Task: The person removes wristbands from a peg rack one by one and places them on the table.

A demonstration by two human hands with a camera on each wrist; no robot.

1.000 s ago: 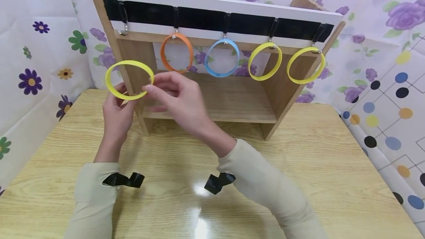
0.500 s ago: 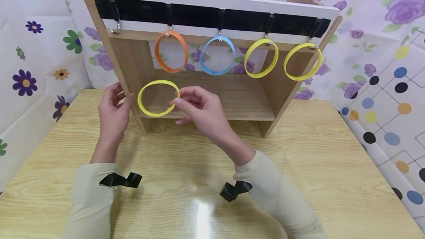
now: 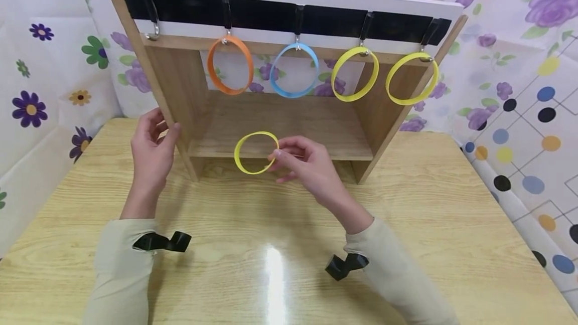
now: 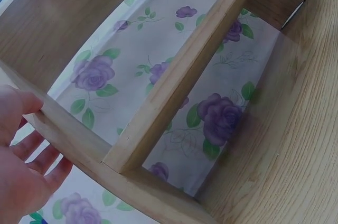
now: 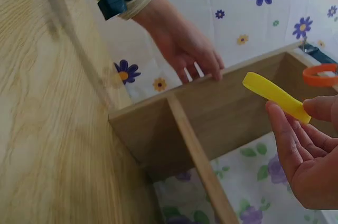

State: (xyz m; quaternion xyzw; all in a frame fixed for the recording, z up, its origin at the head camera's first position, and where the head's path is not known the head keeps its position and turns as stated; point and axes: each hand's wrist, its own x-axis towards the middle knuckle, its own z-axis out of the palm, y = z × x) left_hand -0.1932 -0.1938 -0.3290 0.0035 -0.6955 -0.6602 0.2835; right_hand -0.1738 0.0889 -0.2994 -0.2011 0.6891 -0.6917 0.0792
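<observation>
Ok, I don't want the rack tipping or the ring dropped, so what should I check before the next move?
1. Right hand pinches the loose ring: ok.
2. Left hand on the rack's side panel: ok.
3. Leftmost hook bare: ok.
4. Orange ring, blue ring and two yellow rings hang on their hooks: ok.
5. Whether the rack stands firm: cannot tell.

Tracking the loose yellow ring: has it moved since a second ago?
Yes. The yellow ring, pinched by the right hand, moved down and right, from beside the shelf's left panel to under the orange ring.
</observation>
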